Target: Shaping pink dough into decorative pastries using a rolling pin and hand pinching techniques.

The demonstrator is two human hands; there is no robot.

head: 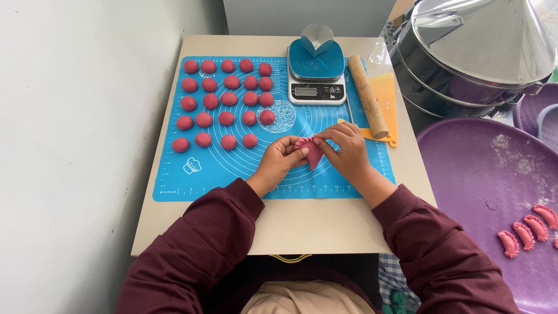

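Both of my hands meet over the middle of a blue silicone mat [174, 186]. Between them is a folded pink dough piece [310, 150]. My left hand [280, 159] pinches its left side, and my right hand [347, 150] grips its top edge from the right. Several round pink dough balls [226, 118] lie in rows on the left half of the mat, a short way from my left hand.
A kitchen scale [317, 77] with a metal mould on it stands at the mat's far edge, beside a wooden rolling pin [368, 96] and an orange scraper [385, 93]. A purple tray [476, 174] at right holds several shaped dumplings [525, 231]. A steel steamer [476, 52] stands behind it.
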